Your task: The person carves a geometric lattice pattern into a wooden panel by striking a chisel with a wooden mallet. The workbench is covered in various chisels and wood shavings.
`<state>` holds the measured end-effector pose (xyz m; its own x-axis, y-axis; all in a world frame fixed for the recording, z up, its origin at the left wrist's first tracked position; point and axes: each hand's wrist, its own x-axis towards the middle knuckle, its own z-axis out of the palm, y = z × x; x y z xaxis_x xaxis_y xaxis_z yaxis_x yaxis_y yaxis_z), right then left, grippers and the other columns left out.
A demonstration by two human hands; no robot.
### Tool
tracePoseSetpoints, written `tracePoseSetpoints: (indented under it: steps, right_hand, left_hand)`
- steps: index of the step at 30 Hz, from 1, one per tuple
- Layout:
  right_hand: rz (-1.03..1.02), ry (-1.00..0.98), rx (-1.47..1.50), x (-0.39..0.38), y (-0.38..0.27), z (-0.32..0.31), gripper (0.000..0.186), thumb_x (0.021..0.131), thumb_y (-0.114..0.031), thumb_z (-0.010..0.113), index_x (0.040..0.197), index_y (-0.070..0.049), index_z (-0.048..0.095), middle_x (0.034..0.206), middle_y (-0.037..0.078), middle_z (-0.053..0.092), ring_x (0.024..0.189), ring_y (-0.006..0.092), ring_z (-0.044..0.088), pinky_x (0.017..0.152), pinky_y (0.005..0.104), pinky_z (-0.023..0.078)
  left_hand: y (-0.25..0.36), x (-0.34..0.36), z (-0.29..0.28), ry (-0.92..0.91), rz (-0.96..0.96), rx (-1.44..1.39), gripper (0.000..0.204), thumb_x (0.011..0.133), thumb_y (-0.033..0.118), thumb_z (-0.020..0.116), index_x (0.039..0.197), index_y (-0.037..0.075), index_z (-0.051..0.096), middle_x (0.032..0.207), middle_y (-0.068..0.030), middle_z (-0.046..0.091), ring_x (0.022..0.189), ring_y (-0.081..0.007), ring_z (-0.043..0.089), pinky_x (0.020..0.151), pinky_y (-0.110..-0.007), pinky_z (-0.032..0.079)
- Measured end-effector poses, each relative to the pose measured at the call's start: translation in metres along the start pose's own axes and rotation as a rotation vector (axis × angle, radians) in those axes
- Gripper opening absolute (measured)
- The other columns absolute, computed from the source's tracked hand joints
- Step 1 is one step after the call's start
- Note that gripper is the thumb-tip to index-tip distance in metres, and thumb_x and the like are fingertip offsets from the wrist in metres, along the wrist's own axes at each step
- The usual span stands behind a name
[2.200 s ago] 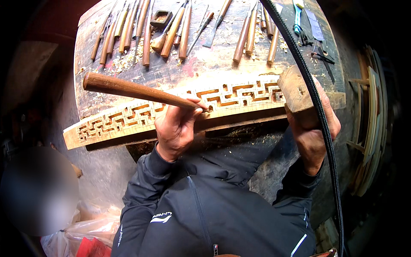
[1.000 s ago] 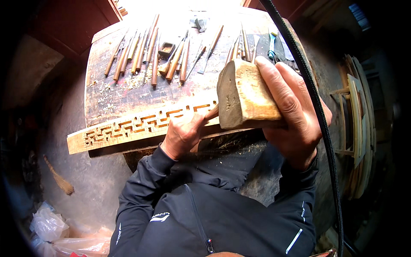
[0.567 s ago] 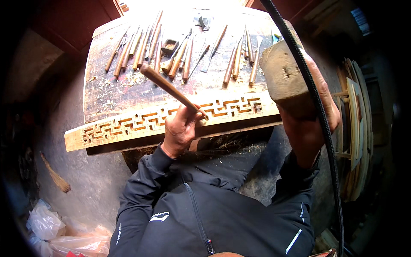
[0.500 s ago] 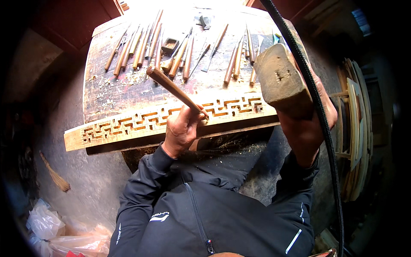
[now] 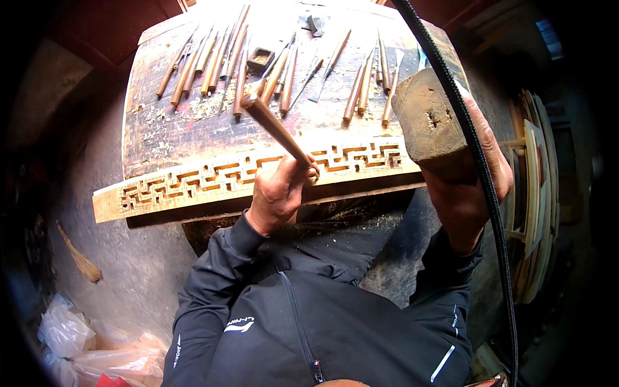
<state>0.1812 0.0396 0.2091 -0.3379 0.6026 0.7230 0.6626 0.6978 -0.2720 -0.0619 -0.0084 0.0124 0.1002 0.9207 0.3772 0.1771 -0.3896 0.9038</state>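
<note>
My left hand (image 5: 277, 193) is closed around a wooden-handled chisel (image 5: 277, 132), whose handle leans up and away, while its lower end is at the pale board (image 5: 109, 205) cut with an angular fretwork pattern; the tip is hidden by my fingers. My right hand (image 5: 471, 193) grips a worn, blocky wooden mallet (image 5: 427, 121) with rounded edges, held raised over the board's right end. The board lies along the near edge of a scuffed wooden worktable (image 5: 151, 129).
Rows of chisels (image 5: 190, 64), a small dark box (image 5: 260, 59) and shavings lie on the tabletop. A black cable (image 5: 487, 187) hangs across my right side. Curved boards (image 5: 535, 193) stand at right; a broom (image 5: 80, 258) and plastic bags (image 5: 71, 332) lie lower left.
The mallet, near the chisel a second ago, has moved right and turned. The chisel handle, hidden then, now shows upright-leaning, a little right and steeper than half a second ago.
</note>
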Motion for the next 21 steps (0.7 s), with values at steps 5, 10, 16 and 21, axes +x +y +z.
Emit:
tracePoseSetpoints:
  steps: [5, 10, 16, 21]
  right_hand:
    - [0.01, -0.02, -0.003, -0.002, -0.002, -0.001, 0.068, 0.076, -0.016, 0.099, 0.136, 0.003, 0.073, 0.125, 0.024, 0.079, 0.116, 0.0342, 0.079, 0.102, 0.0407, 0.061]
    - [-0.028, -0.016, -0.025, 0.003, 0.0, -0.003, 0.069, 0.077, -0.016, 0.098, 0.137, 0.003, 0.072, 0.126, 0.025, 0.079, 0.117, 0.0341, 0.079, 0.102, 0.0414, 0.061]
    - [-0.008, 0.074, -0.047, 0.004, 0.0, -0.011, 0.072, 0.078, -0.011, 0.097, 0.143, 0.002, 0.068, 0.132, 0.023, 0.077, 0.12, 0.0337, 0.077, 0.103, 0.0422, 0.062]
    - [-0.161, -0.06, -0.162, 0.007, 0.004, -0.013, 0.068, 0.085, -0.024, 0.094, 0.142, 0.003, 0.068, 0.131, 0.023, 0.077, 0.119, 0.0342, 0.077, 0.101, 0.0447, 0.063]
  left_hand:
    - [0.002, 0.004, 0.001, -0.002, 0.049, 0.054, 0.032, 0.098, -0.017, 0.061, 0.126, -0.003, 0.065, 0.1, -0.0133, 0.078, 0.094, -0.0253, 0.08, 0.084, -0.036, 0.065]
    - [0.002, 0.006, 0.0, -0.061, 0.075, 0.218, 0.03, 0.094, -0.012, 0.069, 0.122, 0.001, 0.067, 0.094, -0.0144, 0.077, 0.087, -0.0304, 0.08, 0.076, -0.037, 0.062]
    - [0.014, 0.018, 0.0, -0.075, 0.236, 0.37, 0.022, 0.093, -0.002, 0.075, 0.113, 0.003, 0.068, 0.079, -0.0152, 0.066, 0.069, -0.0367, 0.069, 0.061, -0.045, 0.053]
    - [0.014, 0.018, 0.001, -0.139, 0.284, 0.453, 0.043, 0.082, -0.006, 0.066, 0.124, -0.001, 0.068, 0.081, -0.015, 0.067, 0.072, -0.035, 0.07, 0.065, -0.045, 0.056]
